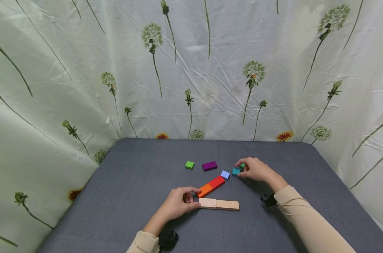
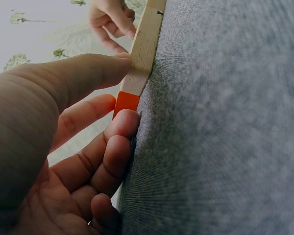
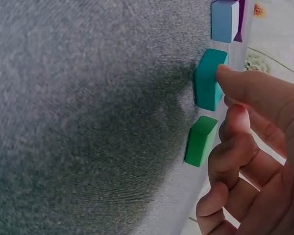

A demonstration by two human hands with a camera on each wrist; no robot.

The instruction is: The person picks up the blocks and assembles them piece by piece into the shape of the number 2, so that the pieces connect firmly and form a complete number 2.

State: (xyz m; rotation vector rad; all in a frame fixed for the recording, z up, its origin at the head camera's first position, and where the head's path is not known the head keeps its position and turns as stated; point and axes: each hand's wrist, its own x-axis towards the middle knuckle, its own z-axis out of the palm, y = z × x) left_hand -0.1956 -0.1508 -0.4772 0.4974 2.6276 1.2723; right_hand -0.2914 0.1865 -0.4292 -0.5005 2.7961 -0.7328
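My left hand (image 1: 177,203) is at the left ends of two block rows. Its thumb touches the pale wooden block (image 1: 207,203), which meets a second tan wooden block (image 1: 227,205). The index finger touches the orange block (image 1: 205,190), whose far end meets a red block (image 1: 216,181); the other fingers are bent. My right hand (image 1: 258,170) pinches the teal block (image 1: 236,172) on the table; in the right wrist view the thumb lies along its edge and the index fingertip is hidden. A green block (image 3: 201,141) stands beside it, partly covered by the hand in the head view.
A light blue block (image 1: 225,175) is just past the red one. Farther back lie a purple block (image 1: 209,166) and a bright green block (image 1: 189,165). The grey cloth-covered table (image 1: 141,168) ends at a flowered curtain (image 1: 210,70).
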